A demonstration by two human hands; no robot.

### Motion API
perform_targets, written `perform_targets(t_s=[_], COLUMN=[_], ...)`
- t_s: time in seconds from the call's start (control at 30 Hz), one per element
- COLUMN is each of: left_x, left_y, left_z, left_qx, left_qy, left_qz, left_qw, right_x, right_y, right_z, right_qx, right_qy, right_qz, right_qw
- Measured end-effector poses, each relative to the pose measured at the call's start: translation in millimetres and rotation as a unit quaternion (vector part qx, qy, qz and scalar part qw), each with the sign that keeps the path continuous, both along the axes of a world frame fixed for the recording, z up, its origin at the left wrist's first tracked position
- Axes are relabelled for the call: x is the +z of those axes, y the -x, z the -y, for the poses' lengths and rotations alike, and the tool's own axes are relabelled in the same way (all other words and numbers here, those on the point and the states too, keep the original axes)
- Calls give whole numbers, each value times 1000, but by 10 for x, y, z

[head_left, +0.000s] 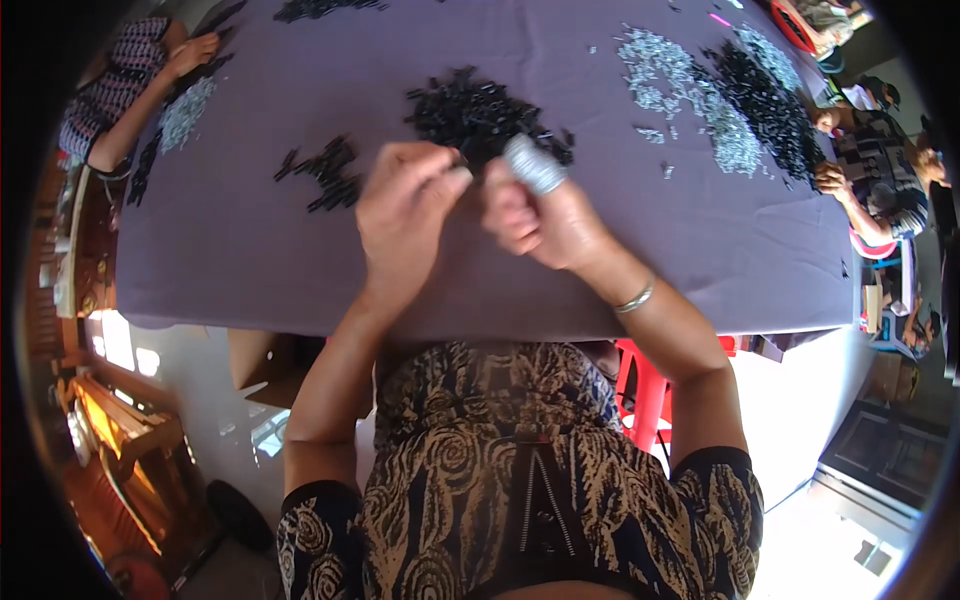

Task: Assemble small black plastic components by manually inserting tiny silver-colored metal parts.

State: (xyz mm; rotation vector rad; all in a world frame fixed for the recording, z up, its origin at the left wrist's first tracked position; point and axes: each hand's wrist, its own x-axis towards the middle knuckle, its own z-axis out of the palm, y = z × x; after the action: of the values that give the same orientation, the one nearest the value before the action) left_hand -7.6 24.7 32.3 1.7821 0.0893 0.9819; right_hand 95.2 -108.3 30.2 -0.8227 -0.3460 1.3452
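Observation:
Both of my hands are raised over the cloth-covered table, close together and blurred by motion. My left hand (405,210) is closed, with thumb and forefinger pinching a small black piece (459,158) that barely shows. Just to its right, my right hand (540,215) is curled shut; whatever its fingers may hold is hidden. Silvery tape (535,165) wraps the right thumb. Beyond the hands lies a heap of small black tube-like pieces (470,105). To the left of my left hand is a smaller, looser group of black pieces (330,175).
Purple-grey cloth (230,260) covers the table. At the right lie clear, silvery small parts (735,140) and a long black pile (765,105), near a co-worker's hand (830,178). Another person's hand (195,52) is at the far left, beside more silvery parts (187,112). A red stool (650,395) stands below.

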Motion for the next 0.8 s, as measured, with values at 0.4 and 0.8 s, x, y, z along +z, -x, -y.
perform_targets(t_s=[0.4, 0.8], left_x=[-47, -95], left_y=[182, 105], left_z=[-861, -462], left_qx=[228, 6], left_qy=[-316, -293], left_qz=[-277, -227], left_qw=[878, 929], right_x=[41, 121], right_y=[-317, -562], right_z=[52, 186], right_qx=[-315, -359], right_qy=[-33, 91], right_qz=[184, 278], right_qw=[930, 886])
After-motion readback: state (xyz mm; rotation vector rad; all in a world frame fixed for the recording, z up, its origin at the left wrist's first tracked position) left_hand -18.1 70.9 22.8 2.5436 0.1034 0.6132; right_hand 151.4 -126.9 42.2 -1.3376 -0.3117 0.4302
